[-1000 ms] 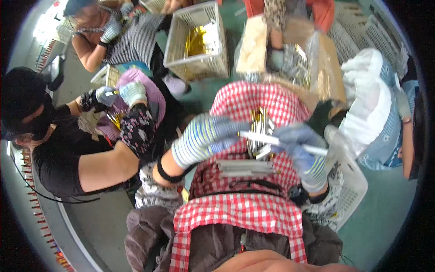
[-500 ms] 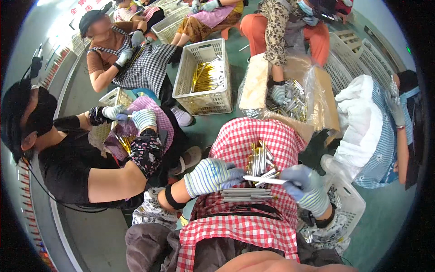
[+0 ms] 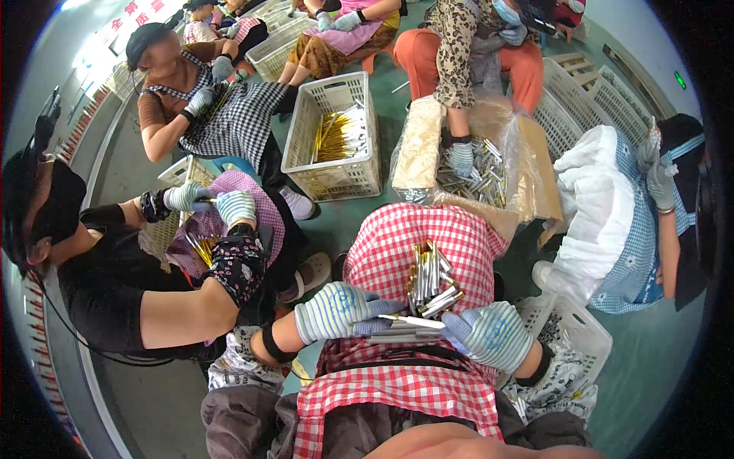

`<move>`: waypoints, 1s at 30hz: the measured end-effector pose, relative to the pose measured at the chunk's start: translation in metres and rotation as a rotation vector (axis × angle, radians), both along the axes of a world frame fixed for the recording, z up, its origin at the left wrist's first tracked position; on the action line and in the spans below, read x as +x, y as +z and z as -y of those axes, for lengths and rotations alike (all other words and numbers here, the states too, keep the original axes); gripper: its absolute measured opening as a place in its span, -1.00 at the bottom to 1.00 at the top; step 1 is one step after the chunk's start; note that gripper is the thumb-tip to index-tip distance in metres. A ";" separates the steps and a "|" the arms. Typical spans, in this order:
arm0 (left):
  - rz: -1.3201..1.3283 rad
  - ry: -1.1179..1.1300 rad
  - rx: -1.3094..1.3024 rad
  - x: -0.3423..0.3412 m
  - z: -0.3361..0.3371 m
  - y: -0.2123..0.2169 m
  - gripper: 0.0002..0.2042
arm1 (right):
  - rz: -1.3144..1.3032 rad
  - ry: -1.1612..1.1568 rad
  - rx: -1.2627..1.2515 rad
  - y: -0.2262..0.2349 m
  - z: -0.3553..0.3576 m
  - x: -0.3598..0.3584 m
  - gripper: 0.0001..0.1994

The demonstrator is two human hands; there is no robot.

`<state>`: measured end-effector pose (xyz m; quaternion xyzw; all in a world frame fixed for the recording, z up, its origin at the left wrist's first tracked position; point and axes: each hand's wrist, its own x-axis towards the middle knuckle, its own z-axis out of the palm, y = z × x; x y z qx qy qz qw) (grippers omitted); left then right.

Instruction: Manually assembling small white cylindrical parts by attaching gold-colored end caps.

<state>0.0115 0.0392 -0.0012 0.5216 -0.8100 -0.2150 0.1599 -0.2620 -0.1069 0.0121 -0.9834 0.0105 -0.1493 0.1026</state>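
A brown cardboard box, lined with clear plastic, stands just right of the white crate; a white banner with red characters hangs far beyond the crate.

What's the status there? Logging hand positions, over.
Left hand in striped glove: grip on thin silver metal rod. Right hand pinching the rod's other end. Pile of silver and gold tubes on red checked apron, just beyond.
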 end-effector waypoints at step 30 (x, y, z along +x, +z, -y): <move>0.165 -0.156 -0.106 -0.061 0.034 -0.033 -0.69 | -0.554 -0.120 0.585 -0.011 0.000 -0.021 -0.65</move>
